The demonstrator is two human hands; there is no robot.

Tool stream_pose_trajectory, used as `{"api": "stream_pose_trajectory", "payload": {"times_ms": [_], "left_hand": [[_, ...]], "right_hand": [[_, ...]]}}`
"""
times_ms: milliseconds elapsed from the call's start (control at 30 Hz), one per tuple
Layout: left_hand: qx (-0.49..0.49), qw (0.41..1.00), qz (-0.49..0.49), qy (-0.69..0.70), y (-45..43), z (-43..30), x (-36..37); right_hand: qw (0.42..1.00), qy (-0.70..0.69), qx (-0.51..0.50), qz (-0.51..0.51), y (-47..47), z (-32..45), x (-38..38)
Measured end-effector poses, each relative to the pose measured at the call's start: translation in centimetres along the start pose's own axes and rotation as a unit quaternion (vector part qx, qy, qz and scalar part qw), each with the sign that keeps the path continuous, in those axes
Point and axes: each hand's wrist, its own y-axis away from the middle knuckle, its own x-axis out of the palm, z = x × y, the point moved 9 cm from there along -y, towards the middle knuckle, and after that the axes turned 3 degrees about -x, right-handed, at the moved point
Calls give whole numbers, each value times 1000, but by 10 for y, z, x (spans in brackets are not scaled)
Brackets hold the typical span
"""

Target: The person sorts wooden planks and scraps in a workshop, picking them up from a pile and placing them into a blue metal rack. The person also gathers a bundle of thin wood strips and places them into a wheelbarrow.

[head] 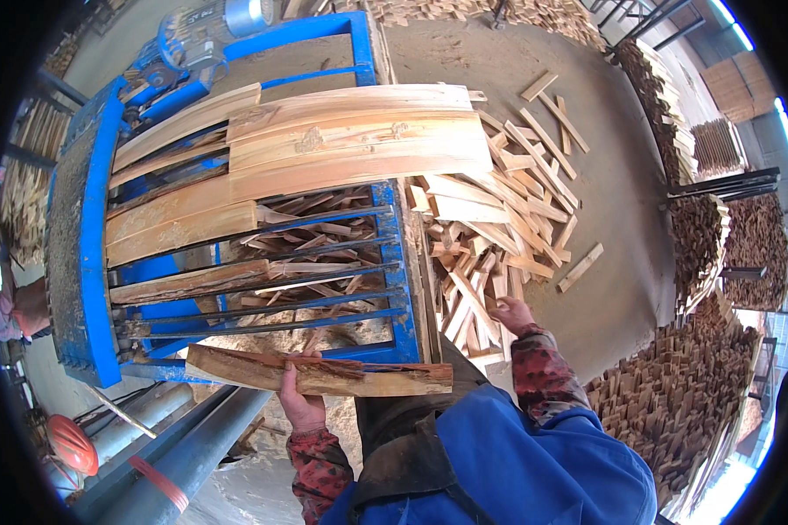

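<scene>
My left hand [303, 401] grips a wooden board [381, 380] near its middle, thumb on the near face. Rough bark-brown wood runs along the board's upper edge, and it lies across in front of me at the blue machine's near side. My right hand [515, 315] is out to the right, at the edge of a heap of loose wooden slats [499, 216] on the floor. Its fingers are curled, and whether they hold a slat cannot be made out. Several planks [354, 147] lie side by side on the bars [328, 246] of the blue metal frame [387, 262].
An electric motor [200, 33] sits at the machine's far left. Wood scraps [302, 230] show beneath the bars. Another person's arm [29, 308] is at the left edge. A red hard hat [72, 445] appears beside grey pipes [190, 459]. Stacked slats [676, 387] stand at right.
</scene>
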Motion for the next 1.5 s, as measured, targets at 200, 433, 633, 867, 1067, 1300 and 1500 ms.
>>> {"api": "stream_pose_trajectory", "payload": {"times_ms": [200, 433, 633, 867, 1067, 1300, 1500], "left_hand": [[24, 1000, 4, 16, 3, 1, -3], [13, 1000, 11, 4, -1, 4, -7], [16, 1000, 7, -7, -1, 5, -11], [31, 999, 8, -18, -5, 4, -14], [27, 999, 0, -20, -4, 3, -22], [5, 999, -4, -34, 1, 0, -11], [-23, 998, 29, -57, -3, 2, -9]], "right_hand": [[981, 71, -181, -20, -29, 128, 38], [919, 73, -357, -152, -70, 267, -9], [928, 167, -330, -48, -153, 311, 25], [953, 186, -240, -16, -161, 301, 30], [873, 249, -418, -23, -66, 243, 36], [832, 519, 157, 117, 115, -182, -29], [915, 283, 209, 200, 175, -238, 18]]}}
